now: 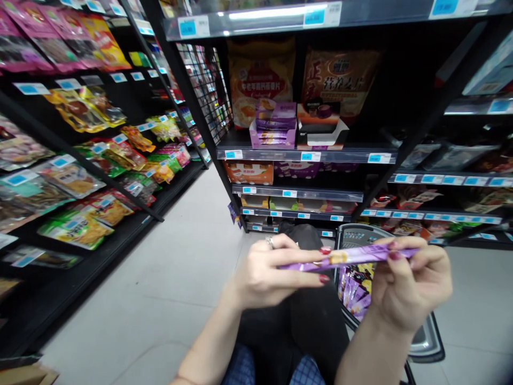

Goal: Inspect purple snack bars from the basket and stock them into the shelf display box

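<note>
Snack bags (76, 230) on black shelving (100, 267).

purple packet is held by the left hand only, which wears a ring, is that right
No, the head view shows the purple packet held at both ends, one by the left hand, the other by the right hand. The ring is right.

On the shelf (340, 156), a purple display box (272, 141) and an open carton (318, 115) line the front edge; a yellow cereal bag (262, 67) and brown cereal bag (344, 64) stand behind.
</note>
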Tool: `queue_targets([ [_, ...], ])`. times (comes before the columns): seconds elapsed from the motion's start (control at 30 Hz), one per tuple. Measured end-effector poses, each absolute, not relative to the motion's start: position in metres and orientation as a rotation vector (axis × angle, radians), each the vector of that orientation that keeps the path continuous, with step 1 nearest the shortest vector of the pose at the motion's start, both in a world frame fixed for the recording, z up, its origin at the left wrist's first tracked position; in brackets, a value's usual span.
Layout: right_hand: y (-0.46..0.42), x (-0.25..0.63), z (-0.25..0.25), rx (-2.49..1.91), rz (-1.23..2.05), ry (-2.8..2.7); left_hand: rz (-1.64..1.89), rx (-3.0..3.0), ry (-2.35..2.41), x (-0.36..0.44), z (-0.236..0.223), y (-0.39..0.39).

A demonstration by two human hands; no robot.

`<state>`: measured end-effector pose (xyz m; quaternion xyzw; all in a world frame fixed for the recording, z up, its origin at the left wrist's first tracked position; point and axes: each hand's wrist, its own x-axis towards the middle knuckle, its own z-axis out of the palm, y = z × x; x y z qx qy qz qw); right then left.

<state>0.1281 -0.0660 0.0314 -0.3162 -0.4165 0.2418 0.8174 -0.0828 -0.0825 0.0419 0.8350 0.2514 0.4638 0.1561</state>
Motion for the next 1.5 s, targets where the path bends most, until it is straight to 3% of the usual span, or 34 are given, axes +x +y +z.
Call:
queue_targets([
  [0.17, -0.063, 0.141, 0.032, -0.694, 0.549, -0.713, 0.996, 2.105, 0.687, -0.05, 0.05, -0.098],
  [0.4, -0.053, 0.15, 0.02, -0.762, 0.56, -0.665, 0.698, 1.105, 0.658, -0.016, 0.018, -0.087],
  [0.53, -0.048, 0.142, 0.016, -0.794, 0.719, -0.695, 0.548, 1.079, 0.619, -0.011, 0.005, -0.08],
  [0.97, -0.045, 0.14, 0.005, -1.042, 1.35, -1.132, 0.809, 0.954, 0.869, -0.004, -0.006, -0.066],
  [1.5, -0.046, 0.134, 0.004, -1.112, 1.215, -1.304, 0.891, 0.944, 0.809, -0.006, -0.012, -0.062],
])
